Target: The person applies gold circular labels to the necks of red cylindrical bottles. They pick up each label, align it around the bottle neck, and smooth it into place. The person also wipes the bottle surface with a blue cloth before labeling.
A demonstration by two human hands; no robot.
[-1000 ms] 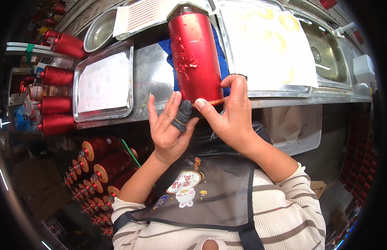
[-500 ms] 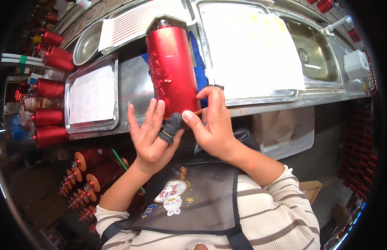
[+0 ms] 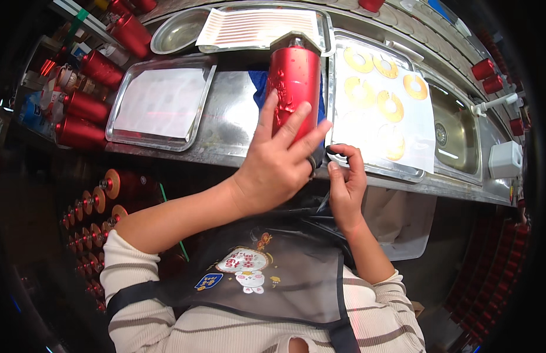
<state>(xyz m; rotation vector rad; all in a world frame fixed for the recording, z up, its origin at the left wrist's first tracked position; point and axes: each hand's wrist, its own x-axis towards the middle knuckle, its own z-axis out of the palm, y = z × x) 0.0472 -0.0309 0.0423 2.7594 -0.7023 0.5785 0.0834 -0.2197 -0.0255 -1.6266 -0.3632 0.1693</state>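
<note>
A shiny red metallic cylinder (image 3: 296,73), with droplets or dents on its surface, lies on blue cloth (image 3: 259,82) on the steel counter. Its far end carries a metal fitting. Across its near part stretches my left hand (image 3: 274,170), fingers spread; whether they press on it or hover just above, I cannot tell. A dark cover shows at one of its fingers. Right of the cylinder's near end, my right hand (image 3: 347,191) is curled in a pinch, with a black band around the forefinger. What the pinch holds, if anything, I cannot make out.
On the right, a paper-lined tray (image 3: 376,169) bears several tan C-shaped rings (image 3: 391,106), beside a sink (image 3: 470,156). Another lined tray (image 3: 193,126) lies left. Behind are a metal bowl (image 3: 164,41) and a striped sheet (image 3: 258,26). More red cylinders (image 3: 82,130) stand at far left.
My left hand has moved forward over the cylinder, its fingers spread. My right hand has drawn away from the cylinder's near end toward the right. The view has shifted, and the tan rings now show clearly.
</note>
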